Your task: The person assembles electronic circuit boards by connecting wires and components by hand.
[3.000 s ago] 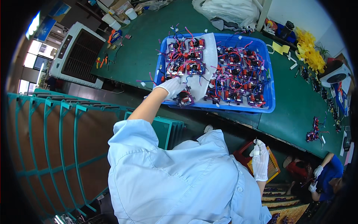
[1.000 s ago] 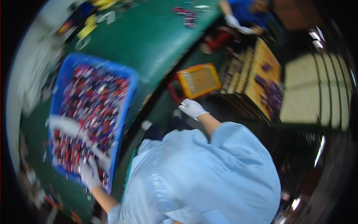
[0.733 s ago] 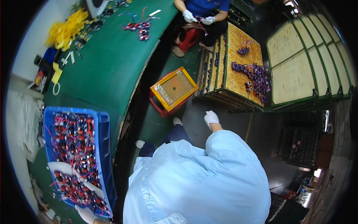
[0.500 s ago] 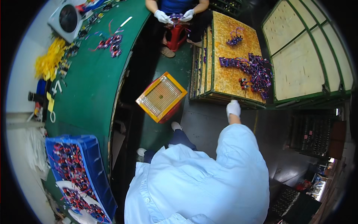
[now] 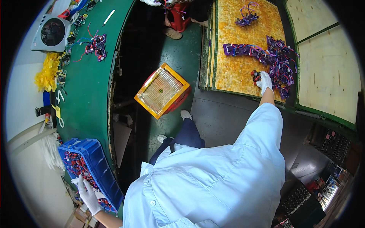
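Observation:
My right hand [image 5: 264,83], in a white glove, reaches over the orange-mottled board [image 5: 235,78] on the rack. Its fingers are closed on the edge of a small circuit board [image 5: 255,78] with dark and red parts. Next to it lies a heap of purple circuit boards with wires [image 5: 279,68]. My left hand [image 5: 88,195], also gloved in white, is over the open side of a blue crate [image 5: 104,174]. Its fingers are stretched out and apart near the red and dark wired boards [image 5: 78,163] in the crate; no held thing shows.
A red stool with a yellow-edged grid top [image 5: 161,91] stands on the floor ahead. On the left runs a green workbench [image 5: 89,110] with a fan [image 5: 53,32] and wired boards [image 5: 97,45]. A co-worker's gloved hand [image 5: 152,2] shows at the top. Light wooden panels [image 5: 323,68] stand right.
My right hand has moved from the rack's near edge onto the small circuit board. My left hand has come into view at the blue crate. The whole view has shifted.

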Demonstrator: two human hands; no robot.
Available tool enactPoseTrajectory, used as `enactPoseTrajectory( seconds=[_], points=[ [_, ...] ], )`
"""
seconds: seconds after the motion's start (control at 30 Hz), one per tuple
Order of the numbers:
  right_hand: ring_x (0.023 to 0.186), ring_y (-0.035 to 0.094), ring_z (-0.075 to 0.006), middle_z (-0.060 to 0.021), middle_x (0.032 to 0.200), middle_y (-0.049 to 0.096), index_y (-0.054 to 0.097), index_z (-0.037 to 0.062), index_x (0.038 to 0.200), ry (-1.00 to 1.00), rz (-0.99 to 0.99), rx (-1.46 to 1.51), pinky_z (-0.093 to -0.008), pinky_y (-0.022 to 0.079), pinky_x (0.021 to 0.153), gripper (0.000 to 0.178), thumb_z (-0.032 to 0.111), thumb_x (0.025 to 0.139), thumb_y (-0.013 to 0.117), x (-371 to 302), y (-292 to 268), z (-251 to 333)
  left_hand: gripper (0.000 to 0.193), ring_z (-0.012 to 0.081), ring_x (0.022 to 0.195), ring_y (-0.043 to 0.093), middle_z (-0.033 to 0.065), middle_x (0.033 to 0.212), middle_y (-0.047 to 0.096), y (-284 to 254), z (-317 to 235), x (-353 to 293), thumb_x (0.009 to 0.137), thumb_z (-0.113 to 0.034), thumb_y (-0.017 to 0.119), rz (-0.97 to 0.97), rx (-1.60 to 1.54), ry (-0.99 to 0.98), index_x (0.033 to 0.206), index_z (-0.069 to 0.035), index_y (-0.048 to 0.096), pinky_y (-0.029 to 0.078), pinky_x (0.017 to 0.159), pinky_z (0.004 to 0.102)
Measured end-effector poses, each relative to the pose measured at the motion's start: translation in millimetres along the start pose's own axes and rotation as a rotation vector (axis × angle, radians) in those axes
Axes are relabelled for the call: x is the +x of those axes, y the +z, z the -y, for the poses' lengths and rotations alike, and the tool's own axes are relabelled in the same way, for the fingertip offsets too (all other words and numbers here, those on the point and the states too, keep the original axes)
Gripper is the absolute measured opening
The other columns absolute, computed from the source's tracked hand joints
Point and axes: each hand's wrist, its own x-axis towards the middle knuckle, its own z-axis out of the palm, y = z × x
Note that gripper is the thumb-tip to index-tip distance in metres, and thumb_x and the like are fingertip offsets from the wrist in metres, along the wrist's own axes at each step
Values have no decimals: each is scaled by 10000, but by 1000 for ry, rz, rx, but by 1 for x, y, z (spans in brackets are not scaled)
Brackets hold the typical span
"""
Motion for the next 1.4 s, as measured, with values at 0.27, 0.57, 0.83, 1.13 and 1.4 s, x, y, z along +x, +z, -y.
enactPoseTrajectory(
  seconds=[0.27,0.57,0.83,1.13,1.4],
  points=[
    [481,538,-177,-98,1032,586,402,53,1223,-178,261,129,-279,435,430,498,410,876,386,-112,63,71,299,267,991,553,192,1063,564,84,-105,11,841,-64,484,48,-220,403,1117,48,497,406,874,324],
    [499,474,-79,-84,959,595,431,-14,1188,-413,1263,262,-165,402,540,365,217,919,345,-414,155,164,798,374,1066,480,231,1198,432,167,-144,12,617,-206,730,-156,-656,978,1262,-1,307,406,878,396],
    [448,398,-23,26,595,488,497,4,1152,-544,1680,-58,-144,299,437,343,186,890,371,-548,201,200,658,161,1009,495,69,1108,506,123,-20,-15,788,-575,466,135,-1803,168,1164,-39,409,369,898,310],
    [496,476,-57,-56,771,597,530,3,1102,-692,1785,-74,-187,416,571,333,215,877,407,-662,249,185,718,142,1013,485,45,1137,485,85,64,-57,745,-606,505,36,-1957,126,1188,-49,407,362,902,313],
    [576,519,-87,-77,773,590,564,16,1053,-783,1857,-119,-204,408,543,295,188,856,430,-702,278,170,700,154,1046,488,68,1153,494,91,105,-65,763,-582,503,108,-2087,81,1191,-34,420,383,900,324]
  ],
)
